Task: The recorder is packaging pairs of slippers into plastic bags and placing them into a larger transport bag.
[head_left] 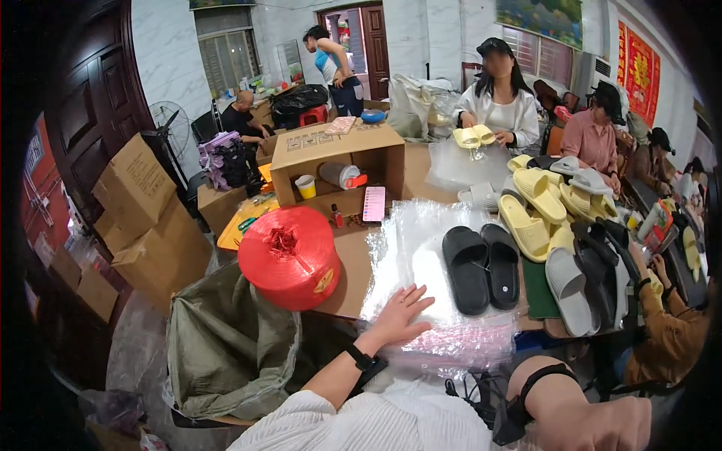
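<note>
A pair of black slide sandals [481,263] lies on a stack of clear plastic bags [406,244] at the front of the table. Just left of the sandals, my left hand [402,316] rests flat on the bags with its fingers spread and nothing in them. My right hand [613,425] is low at the right, away from the table top. Its fingers look curled in, and whatever they may hold is hidden. Right of the sandals is a heap of yellow slide sandals [534,199], with grey slide sandals [568,289] and more black ones beside it.
A large red roll of plastic twine [289,255] stands left of the bags. Behind it, an open cardboard box [338,146] holds a cup and tumbler; a phone [374,204] leans nearby. A green sack [226,346] hangs open at left. A person opposite holds yellow sandals [474,136].
</note>
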The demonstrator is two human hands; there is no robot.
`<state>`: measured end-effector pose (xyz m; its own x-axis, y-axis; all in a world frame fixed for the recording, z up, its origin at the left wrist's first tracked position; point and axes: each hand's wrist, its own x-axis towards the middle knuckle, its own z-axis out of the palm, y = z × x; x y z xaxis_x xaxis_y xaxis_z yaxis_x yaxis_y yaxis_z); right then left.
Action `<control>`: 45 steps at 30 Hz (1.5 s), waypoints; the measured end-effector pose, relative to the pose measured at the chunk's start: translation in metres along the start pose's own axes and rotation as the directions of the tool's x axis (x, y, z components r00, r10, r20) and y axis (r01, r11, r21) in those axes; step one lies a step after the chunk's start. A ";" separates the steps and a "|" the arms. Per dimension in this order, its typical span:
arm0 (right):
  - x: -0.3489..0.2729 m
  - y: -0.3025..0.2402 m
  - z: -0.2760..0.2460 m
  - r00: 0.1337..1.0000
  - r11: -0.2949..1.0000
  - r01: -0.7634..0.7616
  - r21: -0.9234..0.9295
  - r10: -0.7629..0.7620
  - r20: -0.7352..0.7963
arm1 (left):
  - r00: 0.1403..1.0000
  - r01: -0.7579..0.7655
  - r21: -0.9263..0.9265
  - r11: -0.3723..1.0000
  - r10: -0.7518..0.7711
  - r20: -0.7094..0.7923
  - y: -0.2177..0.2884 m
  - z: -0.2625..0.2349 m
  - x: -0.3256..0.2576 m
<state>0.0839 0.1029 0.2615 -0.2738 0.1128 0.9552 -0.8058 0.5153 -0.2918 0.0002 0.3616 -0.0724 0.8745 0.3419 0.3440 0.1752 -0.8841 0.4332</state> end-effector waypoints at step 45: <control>-0.347 0.029 -0.257 0.254 -0.675 -0.734 0.077 -0.378 -0.890 | 1.000 -0.004 0.011 1.000 0.004 -0.029 0.003 -0.004 0.000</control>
<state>0.2903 0.2971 -0.0651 0.7023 0.5904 0.3979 0.7045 -0.4955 -0.5081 -0.0008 0.3603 -0.0682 0.8620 0.3471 0.3696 0.1767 -0.8889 0.4227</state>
